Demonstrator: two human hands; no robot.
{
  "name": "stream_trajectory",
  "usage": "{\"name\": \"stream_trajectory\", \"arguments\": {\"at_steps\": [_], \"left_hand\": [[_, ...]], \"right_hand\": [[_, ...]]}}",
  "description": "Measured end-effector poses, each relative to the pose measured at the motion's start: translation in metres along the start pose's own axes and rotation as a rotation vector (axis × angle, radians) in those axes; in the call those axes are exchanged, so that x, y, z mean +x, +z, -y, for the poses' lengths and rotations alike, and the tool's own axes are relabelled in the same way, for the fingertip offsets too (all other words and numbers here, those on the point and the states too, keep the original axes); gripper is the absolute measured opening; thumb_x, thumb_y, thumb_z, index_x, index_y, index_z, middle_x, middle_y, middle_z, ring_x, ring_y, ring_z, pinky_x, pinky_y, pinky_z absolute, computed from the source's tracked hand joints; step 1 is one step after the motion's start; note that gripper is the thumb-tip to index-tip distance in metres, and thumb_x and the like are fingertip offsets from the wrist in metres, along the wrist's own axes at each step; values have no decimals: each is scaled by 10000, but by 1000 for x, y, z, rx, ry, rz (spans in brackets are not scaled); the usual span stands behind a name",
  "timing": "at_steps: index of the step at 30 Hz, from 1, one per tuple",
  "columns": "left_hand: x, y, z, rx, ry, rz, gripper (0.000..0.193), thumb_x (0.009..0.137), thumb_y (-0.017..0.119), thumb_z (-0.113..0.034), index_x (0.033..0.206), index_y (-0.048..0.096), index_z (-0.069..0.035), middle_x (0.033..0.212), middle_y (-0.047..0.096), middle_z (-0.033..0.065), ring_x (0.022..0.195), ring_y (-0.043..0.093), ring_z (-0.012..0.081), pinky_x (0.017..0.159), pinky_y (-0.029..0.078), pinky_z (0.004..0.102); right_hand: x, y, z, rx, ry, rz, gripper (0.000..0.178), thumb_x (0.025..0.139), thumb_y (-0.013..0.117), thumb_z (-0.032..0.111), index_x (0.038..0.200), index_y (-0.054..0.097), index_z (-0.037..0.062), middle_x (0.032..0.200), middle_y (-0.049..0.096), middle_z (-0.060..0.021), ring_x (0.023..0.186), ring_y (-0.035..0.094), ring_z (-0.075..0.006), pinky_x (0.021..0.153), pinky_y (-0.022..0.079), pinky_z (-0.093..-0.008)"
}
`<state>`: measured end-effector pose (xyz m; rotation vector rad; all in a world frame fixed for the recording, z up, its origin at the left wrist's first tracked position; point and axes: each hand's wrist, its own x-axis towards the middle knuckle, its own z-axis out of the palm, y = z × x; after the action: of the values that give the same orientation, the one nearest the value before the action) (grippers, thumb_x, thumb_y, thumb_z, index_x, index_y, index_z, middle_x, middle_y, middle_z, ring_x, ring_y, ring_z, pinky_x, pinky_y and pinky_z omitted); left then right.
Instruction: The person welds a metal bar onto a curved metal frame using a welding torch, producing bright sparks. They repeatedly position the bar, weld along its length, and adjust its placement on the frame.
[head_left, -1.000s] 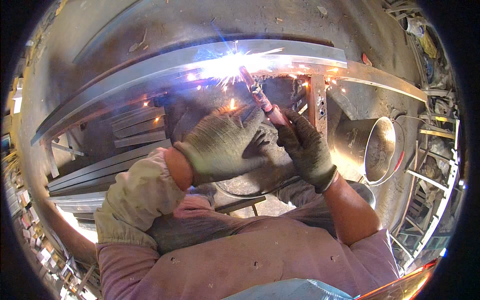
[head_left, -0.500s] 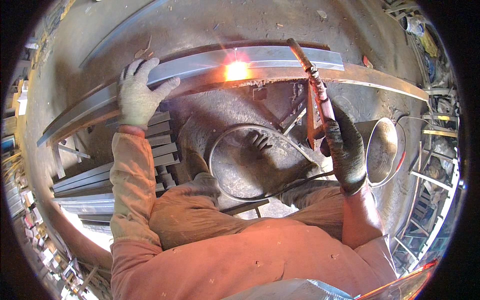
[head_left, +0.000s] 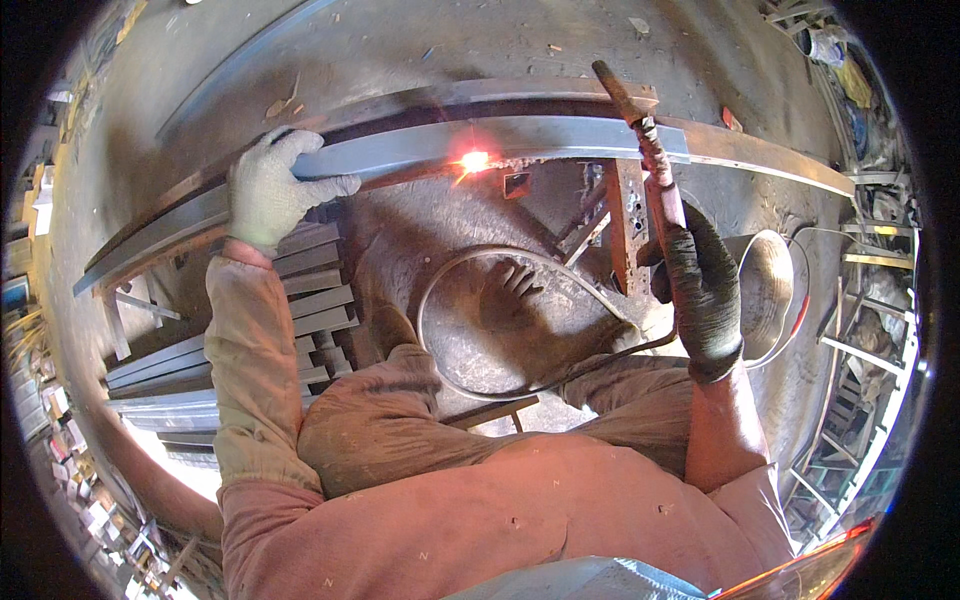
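Observation:
A long grey steel bar [head_left: 400,147] lies across a rusty beam [head_left: 760,155] in front of me. My left hand [head_left: 270,190], in a pale glove, grips the bar's left part, fingers over the far side and thumb along the near side. A red-hot spot [head_left: 474,160] glows at the bar's near edge, right of that hand. Wearing a dark glove, my right hand [head_left: 703,290] is closed round a welding electrode holder [head_left: 655,155] with a wrapped handle. The holder's brown tip points up and away, crossing above the bar's right end. I cannot make out an electrode in it.
A rusty upright [head_left: 628,225] stands under the beam. Between my legs lies a round metal hoop [head_left: 425,320]. A metal bucket [head_left: 765,300] sits right of my right hand. Stacked steel tubes [head_left: 315,270] are at the left. A dark cable [head_left: 600,365] runs near my knees.
The bar's middle has come nearer to me, baring more of the rusty piece behind it. The glow has shrunk and reddened. My right hand and holder have shifted slightly right.

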<state>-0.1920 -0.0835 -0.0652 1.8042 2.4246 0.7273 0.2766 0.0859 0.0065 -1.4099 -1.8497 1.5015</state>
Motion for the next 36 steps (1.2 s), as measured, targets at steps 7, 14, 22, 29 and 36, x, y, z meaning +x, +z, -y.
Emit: {"name": "stream_trajectory", "arguments": {"at_steps": [7,14,22,29,36], "left_hand": [[-7,0,3,19,5,-45,734,715,1061,-581,1169,840,-49,1124,821,143,1017,820,387,897,661,493],[-15,26,9,318,48,-93,859,833,870,-847,1301,792,-132,1110,824,153,978,818,392,905,632,568],[-1,6,-2,280,-44,117,883,852,873,-820,1394,749,-134,1123,844,216,1014,829,448,881,648,575],[-7,-3,-3,201,-20,139,745,820,1018,-444,1439,753,-125,1417,758,137,1243,768,410,1021,627,525],[-8,1,2,230,168,-41,633,845,1013,-393,1367,815,-95,1377,778,147,1213,766,416,1049,621,518]], "right_hand": [[6,3,6,-22,16,-16,500,1235,621,399,1579,675,39,1022,784,-19,787,648,-69,709,533,-262],[6,-2,-11,-15,-93,-44,468,1247,587,383,1554,684,43,1008,778,-9,733,598,-60,655,493,-262],[2,-9,-6,-4,-79,-48,473,1243,610,390,1545,686,33,990,777,-10,734,606,-55,653,496,-253],[1,-13,-5,6,-87,-16,457,1246,607,368,1552,683,37,1028,783,-23,799,675,-69,688,552,-257],[-4,-18,-6,36,-61,-14,476,1249,611,374,1577,660,33,1064,791,-52,863,712,-98,729,594,-283]]}}
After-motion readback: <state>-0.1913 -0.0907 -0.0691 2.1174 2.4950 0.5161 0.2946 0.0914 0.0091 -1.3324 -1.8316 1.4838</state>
